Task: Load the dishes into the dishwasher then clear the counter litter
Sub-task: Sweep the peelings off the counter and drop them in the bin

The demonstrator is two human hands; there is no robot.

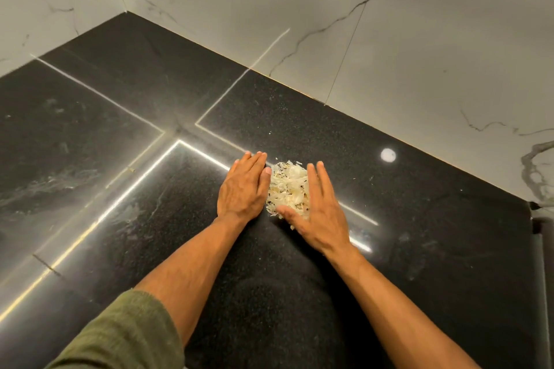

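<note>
A small heap of pale, papery peel scraps (288,186) lies on the black speckled counter (404,219). My left hand (244,186) lies flat on the counter, fingers straight, its thumb side touching the heap's left edge. My right hand (319,210) is flat too, fingers straight and pointing away from me. It touches the heap's right side, and its thumb curves under the near edge. The heap sits between both hands. No dishes or dishwasher are in view.
Marble-look wall tiles (389,39) rise behind the counter and meet in a corner at the upper left. A few tiny scraps (353,179) lie scattered right of the heap. The counter's right end (532,219) drops off at the frame's right.
</note>
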